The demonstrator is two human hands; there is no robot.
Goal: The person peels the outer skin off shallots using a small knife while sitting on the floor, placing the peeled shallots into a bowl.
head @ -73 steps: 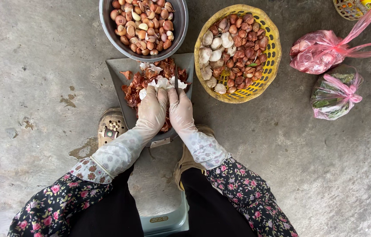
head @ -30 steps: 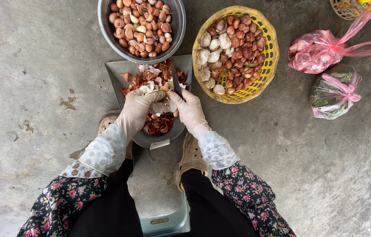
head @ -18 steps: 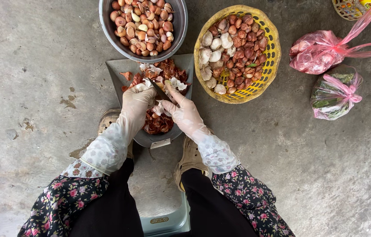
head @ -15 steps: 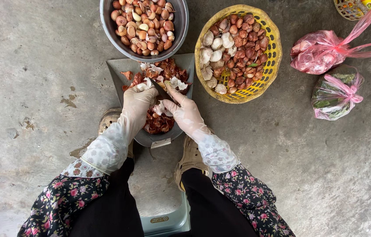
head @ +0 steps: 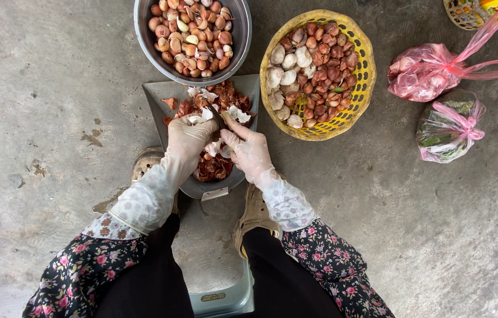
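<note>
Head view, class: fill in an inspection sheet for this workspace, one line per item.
Surface: bare grey concrete floor, stained.
Job's things: grey dustpan of reddish peelings; metal bowl of peeled bulbs; yellow basket of unpeeled ones.
Clutter: two tied plastic bags, pink and clear.
Grips: left hand and right hand, gloved, meet over the dustpan around something small; cannot tell what.
Cables: nothing seen.
Surroundings: another basket at the top edge.

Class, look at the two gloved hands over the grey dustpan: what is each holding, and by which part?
The left hand and right hand meet around a small dark-tipped thing, pinched at the fingertips. Whether it is a knife or a bulb cannot be told; the grip is hidden.
</note>
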